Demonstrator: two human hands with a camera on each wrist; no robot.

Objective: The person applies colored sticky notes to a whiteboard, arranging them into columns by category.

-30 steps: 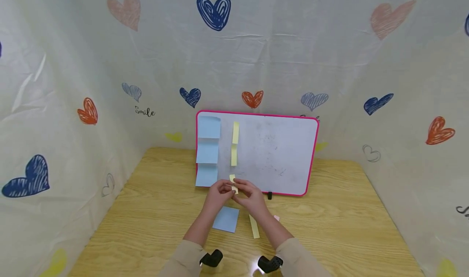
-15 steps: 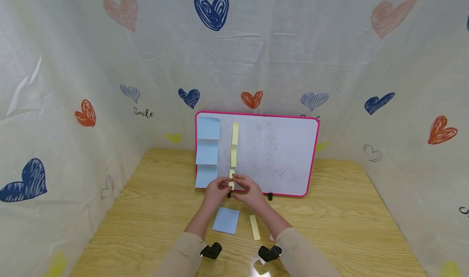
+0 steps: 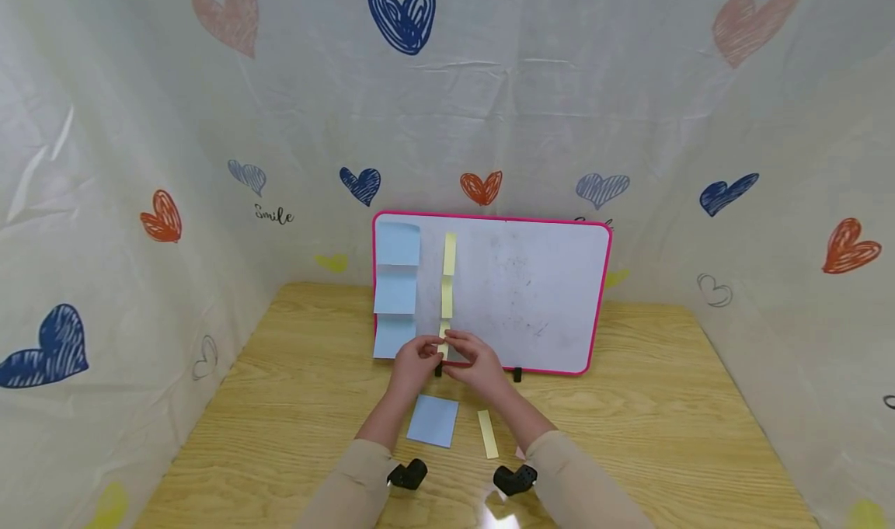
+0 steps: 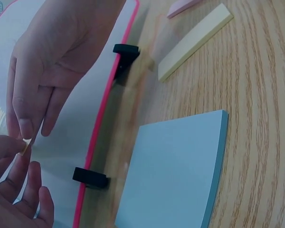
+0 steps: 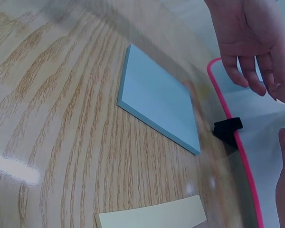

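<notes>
Bench [image 3: 280, 405] carries everything. Whiteboard [image 3: 531, 296] leans near its far edge, on black clips [image 3: 517, 374]. Left hand [image 3: 412, 360] and right hand [image 3: 477, 363] meet at the board's lower edge, left half. 3 blue notes [image 3: 395, 290] run down the board's left edge. Blue pad [image 3: 433, 421] lies between board and bench near edge; yellow pad [image 3: 488, 434] right of it. 2 yellow strips [image 3: 448, 257] in a column on the board; 3rd strip [image 3: 444, 349] below them: left fingers pinch it, right fingers curl beside it, can't tell if gripping.
</notes>
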